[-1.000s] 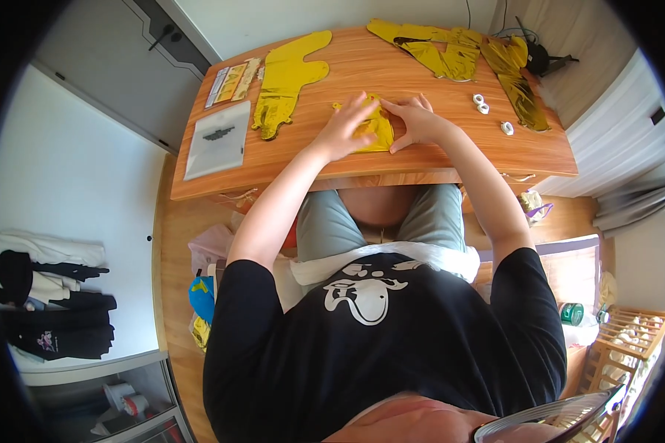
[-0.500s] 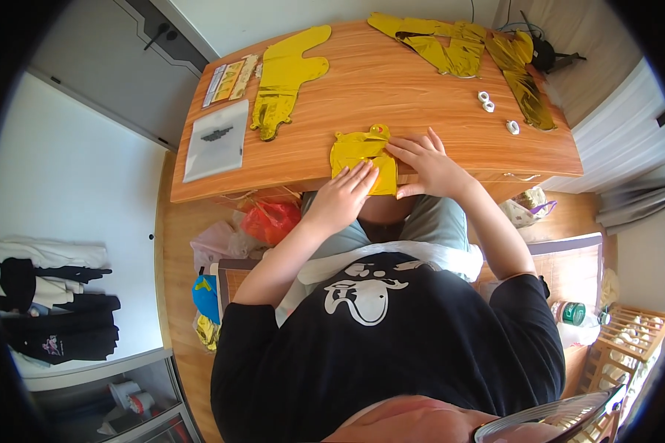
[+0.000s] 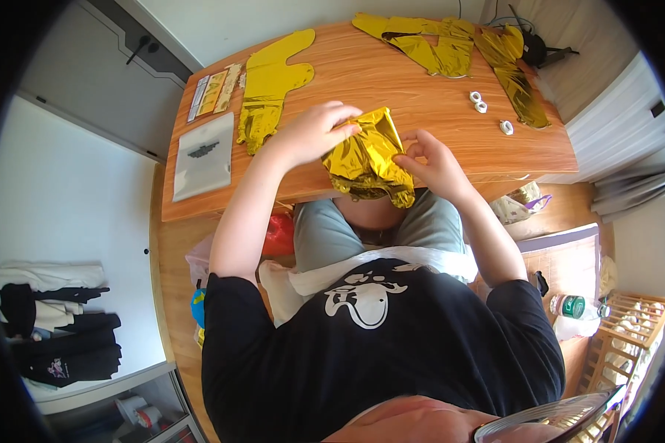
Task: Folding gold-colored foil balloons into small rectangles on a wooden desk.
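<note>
At the table's (image 3: 521,153) near edge, gold foil piece (image 3: 373,159) is being held up crumpled; left hand (image 3: 310,136) and right hand (image 3: 434,164) are clamping fingers on opposite sides. Wood (image 3: 347,74) is stretching open beyond. Foil's no longer lying flat.

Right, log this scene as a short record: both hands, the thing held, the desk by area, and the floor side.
Left hand: thumb and fingers on the upper left of the crinkled gold foil piece
Right hand: thumb and forefinger at its right edge
Held piece: creased, over the near edge of the wooden desk
Desk, left: flat gold foil piece, translucent sheet with a dark mark
Desk, far right: two more gold foil pieces
Desk, right: three small white rings
Beyond, lower right: green-labelled bottle
</note>
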A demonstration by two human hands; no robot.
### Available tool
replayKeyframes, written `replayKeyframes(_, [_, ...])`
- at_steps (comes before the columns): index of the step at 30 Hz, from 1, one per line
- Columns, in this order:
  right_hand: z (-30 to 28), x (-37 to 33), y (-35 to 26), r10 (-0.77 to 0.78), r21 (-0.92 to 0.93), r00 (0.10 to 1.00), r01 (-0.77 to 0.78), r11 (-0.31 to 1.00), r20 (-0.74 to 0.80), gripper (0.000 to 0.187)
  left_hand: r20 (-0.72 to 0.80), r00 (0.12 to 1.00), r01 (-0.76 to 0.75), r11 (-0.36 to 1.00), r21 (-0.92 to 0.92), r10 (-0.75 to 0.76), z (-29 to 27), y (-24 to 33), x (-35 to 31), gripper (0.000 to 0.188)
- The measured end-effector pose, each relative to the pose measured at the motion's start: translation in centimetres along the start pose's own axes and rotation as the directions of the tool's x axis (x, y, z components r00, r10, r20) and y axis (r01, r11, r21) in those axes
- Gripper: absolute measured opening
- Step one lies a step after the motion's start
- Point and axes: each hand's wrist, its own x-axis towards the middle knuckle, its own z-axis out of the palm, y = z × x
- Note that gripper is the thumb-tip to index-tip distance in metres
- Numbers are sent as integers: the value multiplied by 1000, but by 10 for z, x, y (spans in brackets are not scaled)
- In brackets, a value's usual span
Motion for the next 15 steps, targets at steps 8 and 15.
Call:
replayKeyframes(8, [10,24,38,16,-381,996,-50,923,-92,58,-23,999,43,928,370,-37,71,-58,44,46])
replayKeyframes(15, [6,23,37,-16,-416,998,-11,909,-60,56,-85,985,-115,936,334,151,111,-66,31,55])
